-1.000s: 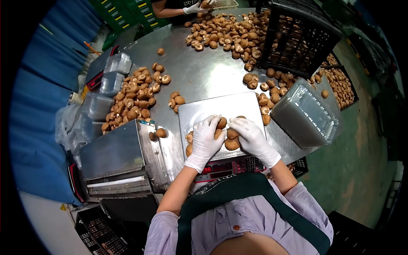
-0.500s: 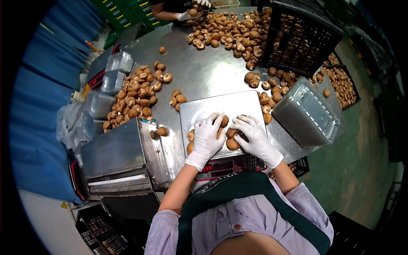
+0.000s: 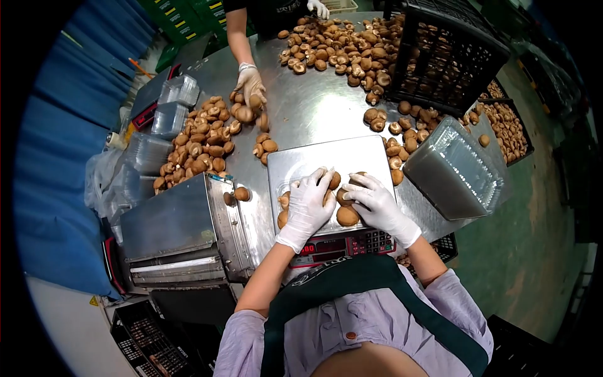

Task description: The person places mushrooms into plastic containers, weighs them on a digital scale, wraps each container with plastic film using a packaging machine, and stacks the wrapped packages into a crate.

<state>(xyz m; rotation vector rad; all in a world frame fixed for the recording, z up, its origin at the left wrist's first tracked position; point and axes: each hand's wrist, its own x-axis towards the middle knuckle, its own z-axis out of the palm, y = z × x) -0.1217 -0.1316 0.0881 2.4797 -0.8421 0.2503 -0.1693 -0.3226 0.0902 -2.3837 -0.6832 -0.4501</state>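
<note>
On the display [image 3: 308, 249] of the weighing scale [image 3: 333, 149], red lit digits ending in 80 can be made out; the digit before them appears to be a 5, but this cannot be read with certainty. Markings are borne by the keys of the keypad [image 3: 375, 242], too small to be read. Pale lettering is carried by the wearer's dark green apron [image 3: 358, 271] and by the dark apron [image 3: 286, 14] across the worktop [image 3: 295, 110], illegible on both. A yellow triangular sign [image 3: 94, 301] is seen at lower left, its symbol indistinct.
</note>
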